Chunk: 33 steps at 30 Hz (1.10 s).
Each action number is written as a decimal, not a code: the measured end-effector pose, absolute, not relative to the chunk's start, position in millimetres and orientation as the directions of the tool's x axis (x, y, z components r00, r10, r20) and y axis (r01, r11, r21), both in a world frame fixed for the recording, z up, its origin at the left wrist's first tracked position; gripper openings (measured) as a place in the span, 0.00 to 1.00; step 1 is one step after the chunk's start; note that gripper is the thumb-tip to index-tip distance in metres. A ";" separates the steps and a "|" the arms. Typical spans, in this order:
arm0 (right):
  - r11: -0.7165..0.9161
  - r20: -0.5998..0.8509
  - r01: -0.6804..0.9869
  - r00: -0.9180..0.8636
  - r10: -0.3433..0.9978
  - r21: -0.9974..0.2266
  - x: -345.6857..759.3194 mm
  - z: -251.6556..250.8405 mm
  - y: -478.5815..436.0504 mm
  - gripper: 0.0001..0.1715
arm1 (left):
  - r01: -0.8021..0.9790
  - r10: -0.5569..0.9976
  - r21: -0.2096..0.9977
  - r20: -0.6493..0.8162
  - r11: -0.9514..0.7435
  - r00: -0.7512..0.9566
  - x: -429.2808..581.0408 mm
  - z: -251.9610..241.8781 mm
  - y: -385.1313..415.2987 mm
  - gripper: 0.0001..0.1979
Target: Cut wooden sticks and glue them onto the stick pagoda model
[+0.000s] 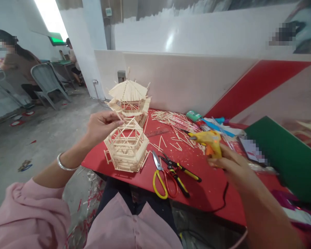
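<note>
On the red table stands a six-sided house frame built of thin pale wooden sticks, its upper part open. My left hand is closed at its upper left edge, thumb and fingers pinching a thin wooden stick; the fingers partly hide it. My right hand grips a yellow hot glue gun by its handle, apart from the frame, with the nozzle pointing left. Behind the frame is a taller stick pagoda with a fanned roof.
Scissors and black-yellow pliers lie right of the frame on the red table. Loose sticks are heaped behind, near a ruler and a green bottle. A green board stands right. Two people sit far left.
</note>
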State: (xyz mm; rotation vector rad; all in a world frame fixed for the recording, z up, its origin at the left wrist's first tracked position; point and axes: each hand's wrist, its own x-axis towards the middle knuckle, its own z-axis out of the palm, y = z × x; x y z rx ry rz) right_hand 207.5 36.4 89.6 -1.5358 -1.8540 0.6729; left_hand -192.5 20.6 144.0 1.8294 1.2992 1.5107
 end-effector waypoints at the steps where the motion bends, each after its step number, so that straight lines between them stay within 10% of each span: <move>1: 0.251 0.168 0.613 -0.191 0.967 -0.749 190.8 103.5 35.8 0.15 | 0.389 0.855 0.798 0.516 -0.460 -0.048 -192.5 142.6 21.1 0.14; 8: 0.456 0.578 0.853 -0.245 0.778 -0.253 71.9 144.4 50.8 0.22 | 0.545 0.807 0.715 0.580 -0.438 -0.112 -195.7 141.3 15.2 0.14; 13: 0.498 0.602 0.867 -0.403 0.690 0.010 42.6 139.7 61.1 0.25 | 0.577 0.792 0.683 0.603 -0.448 -0.098 -200.2 139.3 10.6 0.12; 33: 0.502 0.594 0.858 -0.462 0.659 0.111 35.7 129.3 68.4 0.24 | 0.627 0.777 0.624 0.627 -0.466 -0.047 -197.3 127.8 17.1 0.06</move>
